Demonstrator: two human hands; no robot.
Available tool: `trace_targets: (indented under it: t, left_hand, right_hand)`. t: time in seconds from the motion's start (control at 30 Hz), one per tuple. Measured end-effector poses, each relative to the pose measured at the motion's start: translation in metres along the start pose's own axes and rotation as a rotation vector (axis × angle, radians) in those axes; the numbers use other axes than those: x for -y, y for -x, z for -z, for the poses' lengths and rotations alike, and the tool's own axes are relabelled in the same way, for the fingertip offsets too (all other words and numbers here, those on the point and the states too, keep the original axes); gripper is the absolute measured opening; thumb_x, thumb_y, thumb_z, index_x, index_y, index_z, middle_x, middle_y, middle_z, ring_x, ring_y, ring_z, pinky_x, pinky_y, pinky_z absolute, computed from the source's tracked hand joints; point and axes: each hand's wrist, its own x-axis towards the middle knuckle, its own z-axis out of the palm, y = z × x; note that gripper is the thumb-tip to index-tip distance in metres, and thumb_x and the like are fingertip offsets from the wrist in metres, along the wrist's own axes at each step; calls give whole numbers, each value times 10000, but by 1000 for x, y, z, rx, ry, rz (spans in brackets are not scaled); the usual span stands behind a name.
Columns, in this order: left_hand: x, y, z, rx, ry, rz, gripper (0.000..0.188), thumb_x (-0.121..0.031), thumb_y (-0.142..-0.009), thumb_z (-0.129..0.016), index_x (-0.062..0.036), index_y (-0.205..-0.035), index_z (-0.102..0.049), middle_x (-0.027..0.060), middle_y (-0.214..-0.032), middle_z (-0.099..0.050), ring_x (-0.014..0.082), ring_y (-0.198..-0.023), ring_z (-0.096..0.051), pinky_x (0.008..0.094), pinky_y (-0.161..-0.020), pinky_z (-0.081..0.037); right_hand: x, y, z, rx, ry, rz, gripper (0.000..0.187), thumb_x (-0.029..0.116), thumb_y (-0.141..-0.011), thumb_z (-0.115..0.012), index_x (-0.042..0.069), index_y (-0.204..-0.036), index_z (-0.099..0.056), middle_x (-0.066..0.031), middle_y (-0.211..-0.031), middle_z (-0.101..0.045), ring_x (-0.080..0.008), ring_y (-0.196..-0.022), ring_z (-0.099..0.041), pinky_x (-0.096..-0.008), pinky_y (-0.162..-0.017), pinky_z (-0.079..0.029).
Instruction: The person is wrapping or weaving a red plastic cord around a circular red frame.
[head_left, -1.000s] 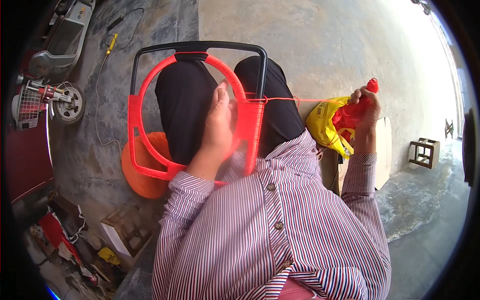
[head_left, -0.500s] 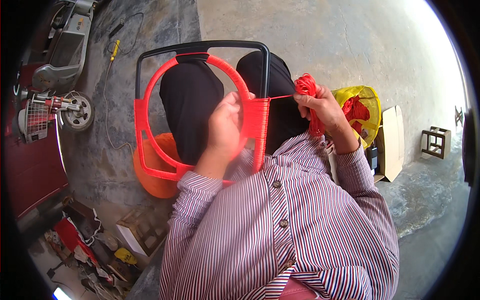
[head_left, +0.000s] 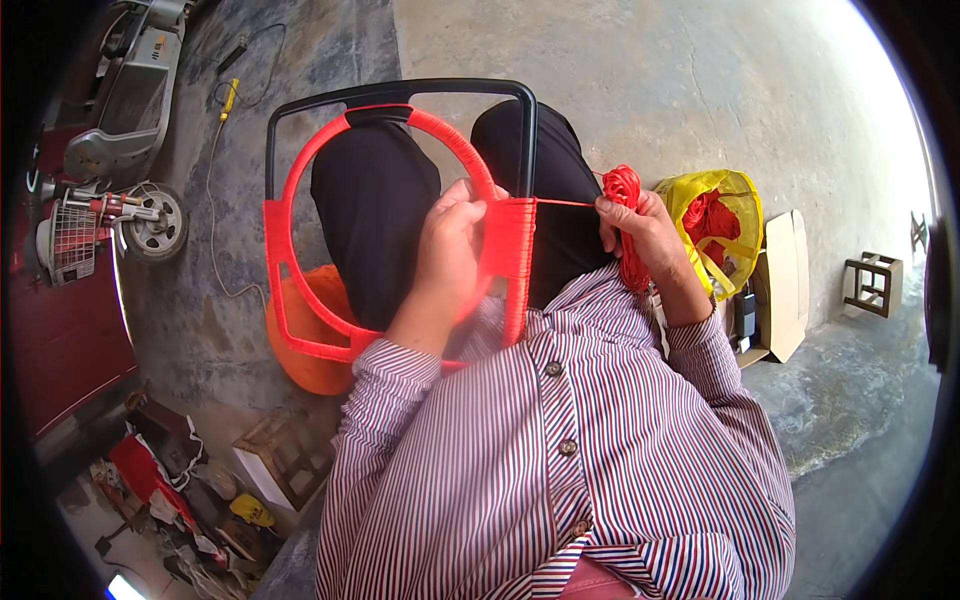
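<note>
Wrapped frame and cord, two-handed hold

Red-and-black frame [head_left: 513, 240] is sitting above the lap [head_left: 370, 220]; left hand [head_left: 448, 250] is clasping its right side, grip pressed together. Right hand [head_left: 655, 235] is pinching a red cord bundle [head_left: 622, 184], one strand [head_left: 568, 203] running straight to the frame. Judgement: frame is looking light, stiff, best held by the side panel; cord soft, possibly slippery.

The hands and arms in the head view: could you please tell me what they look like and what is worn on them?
The left hand and right hand are bare, with no gloves. The left sleeve and right sleeve are pale with thin dark and red stripes, matching the shirt, and leave the wrists uncovered.
</note>
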Motion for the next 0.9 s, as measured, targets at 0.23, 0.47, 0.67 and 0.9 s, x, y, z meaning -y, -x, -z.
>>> trace_targets:
  t: [0.23,0.47,0.67,0.9]
  left_hand:
    - [-1,-7,3,-98,-121,-27,243,-62,-765,-399,19,-932,-555,149,-871,-611,248,-776,-642,377,-761,-544]
    - [6,-6,10,-22,66,13,220,-55,-768,-431,5,-930,-566,141,-892,-626,229,-798,-639,368,-767,-540]
    - [4,-5,12,44,110,31,217,-91,-828,-466,8,-988,-573,136,-957,-636,224,-834,-638,370,-815,-526]
    - [12,0,-12,-151,-69,-368,292,-143,-896,-460,-17,-1156,-505,90,-1065,-596,181,-1014,-545,312,-855,-443]
  right_hand:
    - [-6,3,-3,1,34,44,260,222,-927,-617,90,-705,-583,7,-560,-552,-68,-483,-475,-223,-474,-362]
    - [-23,2,9,-17,26,-33,223,221,-911,-654,76,-747,-610,16,-570,-538,-65,-482,-463,-232,-466,-352]
    - [-16,-36,30,-309,171,177,273,195,-876,-676,-5,-1036,-580,-79,-920,-653,-112,-782,-597,-285,-688,-491]
    - [62,-33,-54,80,1016,917,284,132,-770,-653,97,-1051,-634,-44,-1033,-643,-247,-934,-620,-351,-755,-525]
